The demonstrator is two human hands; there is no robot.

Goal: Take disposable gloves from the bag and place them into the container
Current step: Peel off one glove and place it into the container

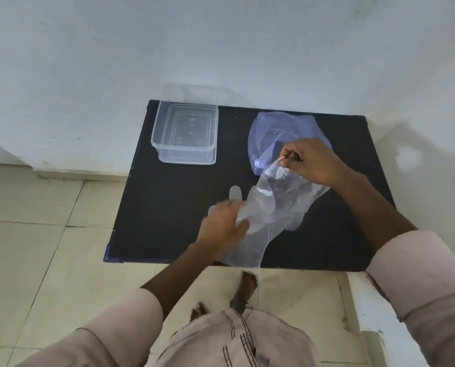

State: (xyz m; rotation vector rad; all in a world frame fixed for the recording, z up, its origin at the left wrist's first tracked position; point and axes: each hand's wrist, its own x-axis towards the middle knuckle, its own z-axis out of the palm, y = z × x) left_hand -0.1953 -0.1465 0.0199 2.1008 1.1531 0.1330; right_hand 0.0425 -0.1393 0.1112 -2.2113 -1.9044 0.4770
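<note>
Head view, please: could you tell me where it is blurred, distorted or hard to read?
Head view: left hand motion-blurred; right hand sharper; the clear gloves and container show faintly against the black table; wide-angle lens bends the table edges.

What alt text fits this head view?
Two bare hands stretch clear gloves over a black table: the right hand pinches one end, the left hand grips the other. A bluish bag lies behind them; an empty clear container sits far left.
</note>
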